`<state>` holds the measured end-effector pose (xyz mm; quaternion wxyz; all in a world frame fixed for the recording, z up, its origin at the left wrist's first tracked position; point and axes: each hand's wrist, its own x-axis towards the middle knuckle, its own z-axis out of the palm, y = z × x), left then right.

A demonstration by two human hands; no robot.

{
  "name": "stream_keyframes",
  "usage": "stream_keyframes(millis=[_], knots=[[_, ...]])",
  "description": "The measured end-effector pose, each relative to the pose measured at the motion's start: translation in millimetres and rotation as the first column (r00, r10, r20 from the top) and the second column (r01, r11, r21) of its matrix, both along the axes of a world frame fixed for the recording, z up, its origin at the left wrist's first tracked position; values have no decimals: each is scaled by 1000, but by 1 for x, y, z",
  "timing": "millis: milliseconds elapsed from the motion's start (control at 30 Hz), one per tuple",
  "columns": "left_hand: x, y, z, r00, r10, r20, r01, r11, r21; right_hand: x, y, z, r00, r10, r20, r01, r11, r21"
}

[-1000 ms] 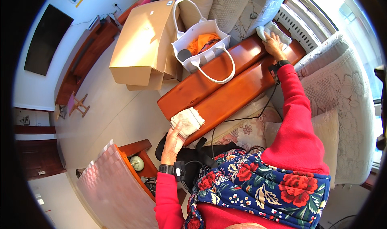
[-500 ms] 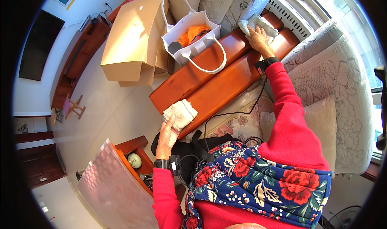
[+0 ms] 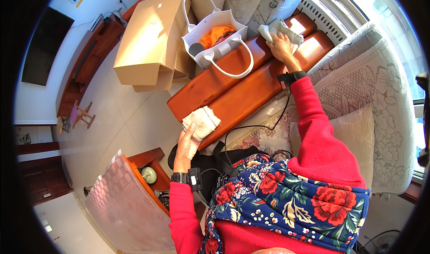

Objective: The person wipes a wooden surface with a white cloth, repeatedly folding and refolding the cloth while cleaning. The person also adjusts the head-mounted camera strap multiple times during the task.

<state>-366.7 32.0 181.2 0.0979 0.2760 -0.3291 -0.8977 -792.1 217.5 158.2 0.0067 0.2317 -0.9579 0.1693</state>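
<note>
My right hand (image 3: 282, 48) presses a light grey-green cloth (image 3: 271, 29) onto the far right end of a glossy brown wooden armrest (image 3: 264, 85), with its fingers bent over the cloth. A folded off-white cloth (image 3: 202, 122) is gripped in my left hand (image 3: 185, 147), thumb on top. This cloth rests against the near left end of the same armrest, which has two long rounded boards side by side. Just left of the right-hand cloth stands a white bag (image 3: 215, 34) with orange fabric inside. Part of the right-hand cloth is hidden under my fingers.
A big cardboard box (image 3: 148, 37) stands beyond the bag. Patterned sofa cushions (image 3: 358, 88) lie at the right. A black cable (image 3: 255, 126) runs from my right wrist across the seat. At lower left is a small table (image 3: 125, 204) with a checkered cover.
My right hand and its cloth have slid a little to the left along the armrest. The left hand with the folded cloth has hardly moved.
</note>
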Motion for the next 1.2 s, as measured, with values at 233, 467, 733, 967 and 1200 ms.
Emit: stream_keyframes(millis=[233, 467, 733, 967, 1200], knots=[[0, 2, -1, 1000, 26, 3, -26, 999, -18, 26, -7, -7, 995, 92, -35, -95, 992, -87], [-2, 4, 5, 999, -6, -43, 5, 999, -37, 29, 24, 59, 880, 383, 280, 19, 560, -828], [1, 3, -3, 1000, 24, -9, -24, 1000, -18, 64, -20, 158, 761, 607, 227, 338, -73, -938], [3, 6, -5, 998, 67, 11, -67, 997, -32, 143, -95, 210, 736, 660, -149, -121, -87, -989], [3, 6, -4, 998, 63, 11, -63, 998, -22, 185, -105, 248, 687, 578, -440, -386, -222, -895]])
